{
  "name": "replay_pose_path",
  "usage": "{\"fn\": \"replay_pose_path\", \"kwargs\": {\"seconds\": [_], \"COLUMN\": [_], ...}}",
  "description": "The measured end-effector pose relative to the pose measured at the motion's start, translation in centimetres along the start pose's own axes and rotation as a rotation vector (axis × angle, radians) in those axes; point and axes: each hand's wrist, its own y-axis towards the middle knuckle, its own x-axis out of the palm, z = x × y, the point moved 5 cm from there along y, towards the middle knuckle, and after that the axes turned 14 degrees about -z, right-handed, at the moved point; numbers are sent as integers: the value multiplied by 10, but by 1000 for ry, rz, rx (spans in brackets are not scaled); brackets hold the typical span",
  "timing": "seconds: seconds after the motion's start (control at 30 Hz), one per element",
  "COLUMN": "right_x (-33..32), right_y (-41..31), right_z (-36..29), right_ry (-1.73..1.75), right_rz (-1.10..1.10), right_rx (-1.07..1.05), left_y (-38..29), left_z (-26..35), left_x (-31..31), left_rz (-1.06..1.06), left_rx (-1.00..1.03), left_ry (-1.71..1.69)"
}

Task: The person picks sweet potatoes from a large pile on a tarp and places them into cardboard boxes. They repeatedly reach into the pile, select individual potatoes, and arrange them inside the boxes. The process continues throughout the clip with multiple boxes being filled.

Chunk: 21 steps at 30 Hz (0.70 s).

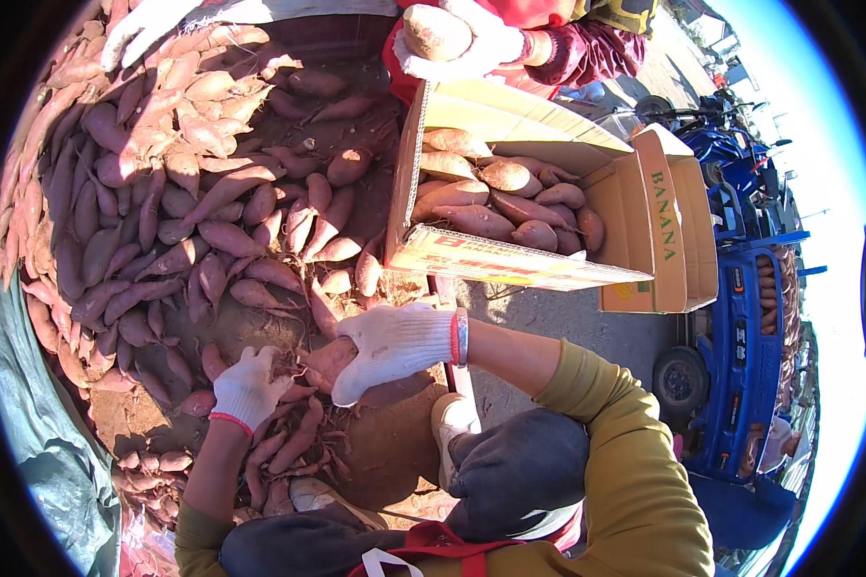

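My right hand point(397, 345), in a white knit glove with a red cuff, grips a broad reddish sweet potato point(327, 365) above the pile. Close to that sweet potato's left side is my left hand point(247, 386), gloved the same way, fingers bent and thumb apart; whether it pinches roots there I cannot tell. Ahead and to the left spreads a big heap of sweet potatoes point(180, 209). Thin, rooty sweet potatoes point(299, 436) lie just below my hands, between my feet. Past my right hand stands an open cardboard banana box point(519, 263), partly filled with sweet potatoes point(476, 220).
Across the box, another person's gloved hand point(491, 43) holds a sweet potato point(436, 32). Another white-gloved hand point(144, 29) reaches over the heap at top left. A green tarp point(43, 411) edges the left side. A blue truck point(740, 360) is parked to the right.
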Motion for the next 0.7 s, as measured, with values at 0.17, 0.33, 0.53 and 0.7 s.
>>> {"fn": "replay_pose_path", "kwargs": {"seconds": [0.17,0.33,0.53,0.7], "right_x": [-92,-151,-191,-192], "right_y": [-128,-151,-58,7], "right_z": [13,63,145,207], "right_ry": [-186,-325,-425,-521], "right_rz": [699,908,753,890], "right_rx": [0,298,344,358], "left_y": [-24,1,10,34], "left_z": [-14,-17,-23,-44], "left_x": [-13,-12,-4,-31], "left_rz": [-131,-145,-120,65], "left_rx": [-55,-4,47,13], "left_ry": [-61,-61,-73,-110]}}
